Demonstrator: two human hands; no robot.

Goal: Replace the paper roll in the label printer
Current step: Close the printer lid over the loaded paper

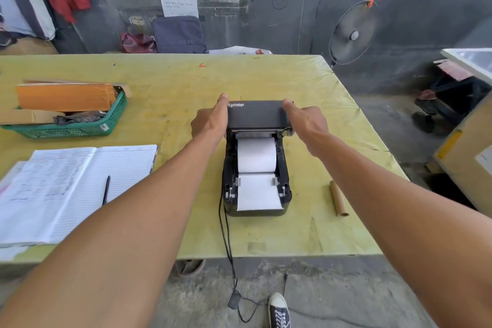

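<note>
A black label printer (285, 168) stands in the middle of the yellow-green table (165, 88), its lid (255, 114) raised and tilted back. Inside sits a white paper roll (256, 154), and its loose end (259, 194) lies flat over the front slot between two grey guides. My left hand (211, 120) grips the lid's left side. On the lid's right side is my right hand (306, 121), holding it too. An empty brown cardboard core (338, 201) lies on the table to the right of the printer.
A green basket (80, 128) with cardboard and envelopes sits at the left. Nearer me lie an open notebook (80, 189) and a black pen (106, 189). The printer's cable (226, 242) hangs over the front edge. A standing fan (351, 34) is behind the table's right corner.
</note>
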